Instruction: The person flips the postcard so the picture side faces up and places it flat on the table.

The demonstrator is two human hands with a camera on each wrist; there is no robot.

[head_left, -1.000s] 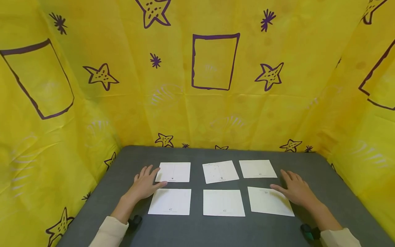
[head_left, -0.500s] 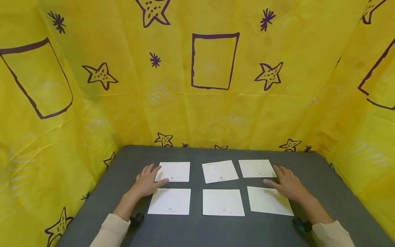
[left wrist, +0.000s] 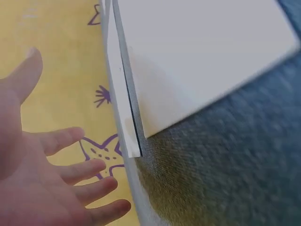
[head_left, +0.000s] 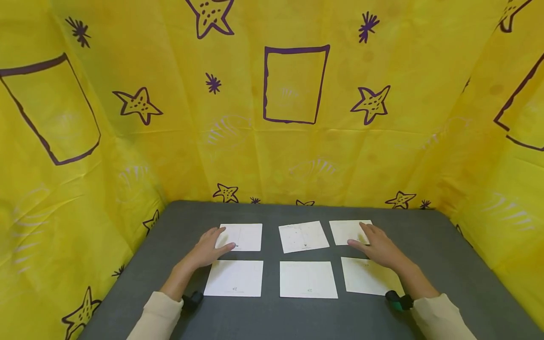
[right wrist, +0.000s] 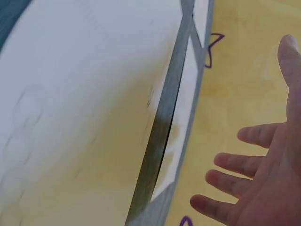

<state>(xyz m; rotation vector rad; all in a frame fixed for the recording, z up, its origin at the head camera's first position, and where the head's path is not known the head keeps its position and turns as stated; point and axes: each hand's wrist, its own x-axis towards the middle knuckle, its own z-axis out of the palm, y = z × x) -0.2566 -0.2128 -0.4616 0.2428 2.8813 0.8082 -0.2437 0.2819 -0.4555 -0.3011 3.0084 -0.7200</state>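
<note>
My left hand hovers over the left edge of the back-left white card, fingers spread and nothing held. In the left wrist view its palm and separated fingers show beside the near card. On the other side, my right hand hangs above the gap between the back-right card and the front-right card, overlapping both in the head view. Its fingers are spread and extended in the right wrist view, with a shadow falling on the card below.
Three more white cards lie on the dark grey table: a slightly turned one at back middle, a front-middle card and a front-left card. Yellow cloth with starfish drawings encloses the table's back and sides.
My right hand has moved left, from the right of the cards to over the right-hand pair. My left hand has shifted slightly to the right. The cards lie where they were.
</note>
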